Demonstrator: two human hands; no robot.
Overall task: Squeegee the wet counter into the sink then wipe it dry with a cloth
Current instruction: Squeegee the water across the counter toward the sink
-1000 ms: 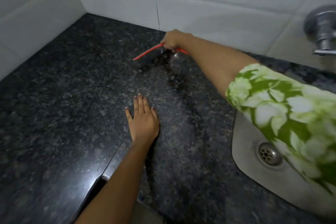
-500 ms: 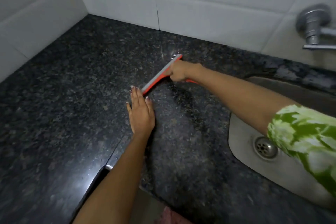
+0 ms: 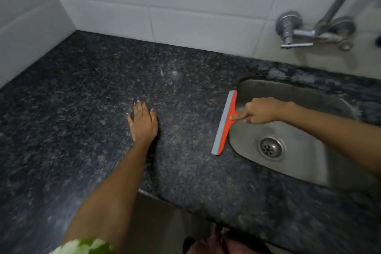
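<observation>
My right hand [image 3: 260,110] grips the handle of an orange squeegee [image 3: 225,122] with a grey rubber blade. The blade stands along the left rim of the steel sink [image 3: 296,163], its edge on the dark speckled granite counter [image 3: 82,109]. My hand itself hovers over the sink basin. My left hand [image 3: 143,122] lies flat on the counter, palm down, fingers spread, well left of the squeegee. No cloth shows clearly in view.
White tiled walls [image 3: 185,10] close the counter at the back and left. A metal tap [image 3: 296,31] projects from the wall above the sink. The sink drain [image 3: 271,147] lies near the basin's middle. The counter's front edge [image 3: 156,194] has a notch below my left forearm.
My right hand has dragged the squeegee from near the back wall, across the counter to the right, up to the sink rim. My left hand has stayed flat on the counter.
</observation>
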